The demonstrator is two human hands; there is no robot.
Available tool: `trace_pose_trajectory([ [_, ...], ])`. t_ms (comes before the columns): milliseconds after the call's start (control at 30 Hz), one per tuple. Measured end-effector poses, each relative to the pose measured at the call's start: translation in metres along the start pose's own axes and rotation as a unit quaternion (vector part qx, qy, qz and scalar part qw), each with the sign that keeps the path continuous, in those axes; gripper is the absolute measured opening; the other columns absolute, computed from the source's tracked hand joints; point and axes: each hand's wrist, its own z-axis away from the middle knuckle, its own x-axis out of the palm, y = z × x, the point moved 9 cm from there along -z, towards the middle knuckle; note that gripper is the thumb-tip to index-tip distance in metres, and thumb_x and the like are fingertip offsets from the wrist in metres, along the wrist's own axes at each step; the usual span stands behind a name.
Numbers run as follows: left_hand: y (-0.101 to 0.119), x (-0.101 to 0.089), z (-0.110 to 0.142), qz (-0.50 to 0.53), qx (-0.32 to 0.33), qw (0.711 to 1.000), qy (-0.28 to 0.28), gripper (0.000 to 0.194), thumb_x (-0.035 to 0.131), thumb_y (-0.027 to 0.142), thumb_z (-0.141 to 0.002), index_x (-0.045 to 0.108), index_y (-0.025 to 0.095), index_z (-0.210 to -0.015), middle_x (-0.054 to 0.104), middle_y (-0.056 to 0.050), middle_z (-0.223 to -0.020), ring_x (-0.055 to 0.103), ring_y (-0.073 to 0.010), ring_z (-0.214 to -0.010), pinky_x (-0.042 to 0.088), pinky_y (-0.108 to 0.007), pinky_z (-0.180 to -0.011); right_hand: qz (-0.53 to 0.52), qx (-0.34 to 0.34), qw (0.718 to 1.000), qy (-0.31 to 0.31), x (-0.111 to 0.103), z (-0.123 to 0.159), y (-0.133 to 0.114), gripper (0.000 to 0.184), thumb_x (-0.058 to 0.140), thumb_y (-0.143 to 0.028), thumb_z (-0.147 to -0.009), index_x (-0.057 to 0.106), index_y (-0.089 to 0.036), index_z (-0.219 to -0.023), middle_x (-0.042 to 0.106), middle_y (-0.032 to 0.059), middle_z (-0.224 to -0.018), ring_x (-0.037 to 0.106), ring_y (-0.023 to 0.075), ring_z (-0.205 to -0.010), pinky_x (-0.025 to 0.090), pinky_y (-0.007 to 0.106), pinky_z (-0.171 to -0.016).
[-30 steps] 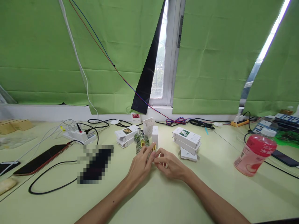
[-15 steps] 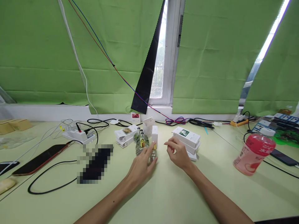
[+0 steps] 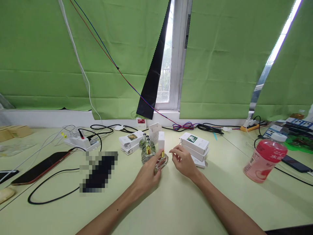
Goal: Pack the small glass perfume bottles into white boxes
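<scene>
A clear, round-bodied glass perfume bottle (image 3: pixel 162 162) with a gold neck stands on the table, gripped between the thumb and fingers of my left hand (image 3: pixel 146 174). To its right, apart from the bottle, my right hand (image 3: pixel 185 162) hovers with loosely bent fingers and nothing visible in them. Several more glass perfume bottles (image 3: pixel 148 156) stand in a row just beyond my left hand, partly covered by it. An upright white box (image 3: pixel 161 140) is right behind the held bottle, and an opened white carton (image 3: pixel 154 130) stands farther back.
White boxes (image 3: pixel 194 143) are stacked to the right, with more boxes (image 3: pixel 130 140) at left. A pink drink bottle (image 3: pixel 265 160) stands far right. Phones (image 3: pixel 40 168), a power strip (image 3: pixel 81 141) and cables lie left; a cable bundle (image 3: pixel 210 129) runs along the back.
My right hand has let go of the bottle and drawn away to the right. The bottle in my left hand has turned, showing its round, wide side.
</scene>
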Motion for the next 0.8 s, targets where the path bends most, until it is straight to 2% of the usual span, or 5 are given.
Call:
trace_pose_trajectory([
  [367, 0.003, -0.002, -0.001, 0.005, 0.016, 1.0, 0.019, 0.069, 0.049, 0.015, -0.087, 0.036, 0.023, -0.154, 0.063, 0.0, -0.069, 0.058, -0.0165, -0.057, 0.053, -0.028, -0.063, -0.02, 0.015, 0.999, -0.022, 0.007, 0.001, 0.001, 0.026, 0.049, -0.012, -0.09, 0.071, -0.02, -0.102, 0.063, 0.0047, -0.092, 0.059, 0.0099, -0.061, 0.049, 0.023, -0.058],
  [633, 0.002, 0.006, 0.002, 0.031, 0.014, 0.999, -0.002, 0.067, 0.049, 0.018, -0.09, 0.031, 0.022, -0.155, 0.061, 0.004, -0.065, 0.054, -0.0142, -0.054, 0.051, -0.026, -0.061, -0.046, 0.043, 0.998, -0.023, 0.01, 0.001, 0.002, 0.028, 0.05, -0.023, -0.096, 0.062, -0.02, -0.121, 0.063, 0.0061, -0.103, 0.061, 0.0097, -0.061, 0.052, 0.023, -0.057],
  [733, 0.005, 0.008, 0.002, 0.037, 0.01, 0.999, -0.011, 0.071, 0.05, 0.019, -0.09, 0.028, 0.026, -0.156, 0.066, 0.002, -0.074, 0.054, -0.0129, -0.053, 0.051, -0.025, -0.06, -0.053, 0.043, 0.997, -0.03, 0.012, 0.002, 0.001, 0.029, 0.05, -0.027, -0.097, 0.061, -0.02, -0.123, 0.064, 0.0073, -0.105, 0.061, 0.01, -0.061, 0.052, 0.023, -0.056],
  [800, 0.008, 0.006, 0.003, 0.042, 0.012, 0.999, -0.009, 0.073, 0.053, 0.021, -0.088, 0.027, 0.028, -0.156, 0.071, -0.001, -0.092, 0.054, -0.0108, -0.051, 0.051, -0.025, -0.059, -0.055, 0.043, 0.997, -0.03, 0.012, 0.002, 0.0, 0.029, 0.05, -0.028, -0.098, 0.061, -0.019, -0.123, 0.064, 0.0083, -0.107, 0.061, 0.0101, -0.062, 0.053, 0.024, -0.056],
])
